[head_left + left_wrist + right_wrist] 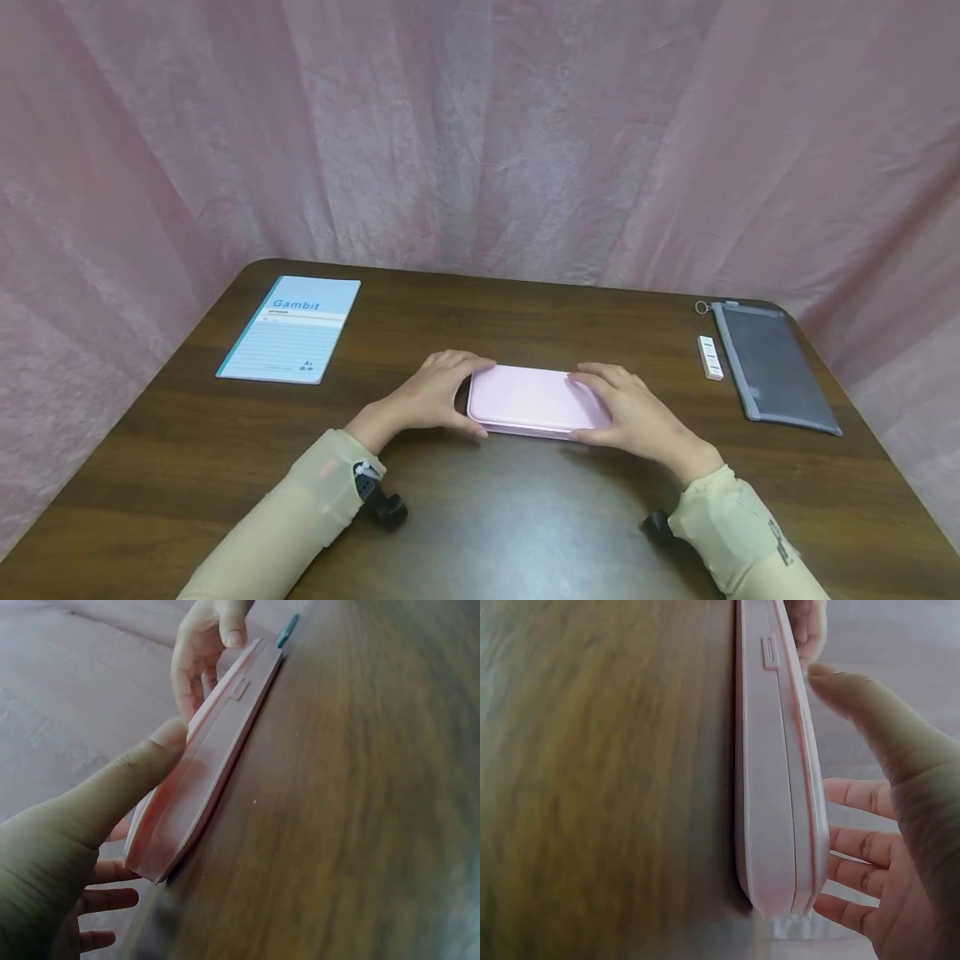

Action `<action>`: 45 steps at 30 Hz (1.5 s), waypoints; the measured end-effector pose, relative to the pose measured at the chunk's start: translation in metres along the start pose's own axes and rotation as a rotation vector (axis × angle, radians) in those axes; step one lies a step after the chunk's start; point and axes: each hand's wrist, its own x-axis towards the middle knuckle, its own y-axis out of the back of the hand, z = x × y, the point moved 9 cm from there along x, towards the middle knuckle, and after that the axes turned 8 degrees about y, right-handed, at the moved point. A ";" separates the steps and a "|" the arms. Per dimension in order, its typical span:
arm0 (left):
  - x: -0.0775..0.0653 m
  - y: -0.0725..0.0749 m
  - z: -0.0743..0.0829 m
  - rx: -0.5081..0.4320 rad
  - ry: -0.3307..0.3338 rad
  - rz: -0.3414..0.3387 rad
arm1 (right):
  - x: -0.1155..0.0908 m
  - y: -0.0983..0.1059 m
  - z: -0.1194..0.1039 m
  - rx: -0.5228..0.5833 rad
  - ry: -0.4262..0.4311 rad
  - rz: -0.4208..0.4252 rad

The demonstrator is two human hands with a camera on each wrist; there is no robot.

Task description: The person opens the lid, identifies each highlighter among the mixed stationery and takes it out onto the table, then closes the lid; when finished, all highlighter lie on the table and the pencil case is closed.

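A flat pink pencil case (536,400) with a rounded lid lies on the table between my two hands. My left hand (435,390) holds its left end, thumb at the front corner and fingers toward the back. On the other end is my right hand (637,412), its thumb by the front edge and its fingers over the lid's far side. Along the pencil case's front (206,769) the left wrist view shows a seam and a small clasp. The lid looks closed in the right wrist view, where the right fingers (862,844) are spread behind the pencil case (769,795).
A light blue notebook (288,333) lies at the left back of the brown wooden table (510,517). To the right are a small white block (709,358) with marks on it and a grey zip pouch (780,367) with a ring. Pink curtains (480,142) hang behind.
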 end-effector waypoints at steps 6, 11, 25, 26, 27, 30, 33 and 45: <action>0.002 -0.001 -0.004 0.005 0.025 0.022 | 0.001 -0.002 -0.003 -0.010 0.016 0.014; 0.002 -0.003 -0.003 0.012 0.007 0.040 | 0.002 -0.005 -0.004 -0.041 0.024 0.024; 0.001 -0.009 -0.005 -0.047 0.028 0.071 | 0.002 -0.014 -0.004 -0.136 0.054 0.049; 0.001 -0.009 -0.005 -0.049 0.026 0.074 | 0.002 -0.014 -0.004 -0.140 0.055 0.050; 0.001 -0.009 -0.005 -0.049 0.023 0.078 | 0.002 -0.014 -0.004 -0.142 0.055 0.051; 0.002 -0.009 -0.005 -0.047 0.016 0.085 | 0.002 -0.013 -0.003 -0.150 0.051 0.049; 0.002 -0.008 -0.005 -0.049 0.014 0.087 | 0.002 -0.013 -0.003 -0.158 0.050 0.045; 0.002 -0.008 -0.005 -0.053 0.020 0.097 | 0.001 -0.013 0.001 -0.128 0.080 0.115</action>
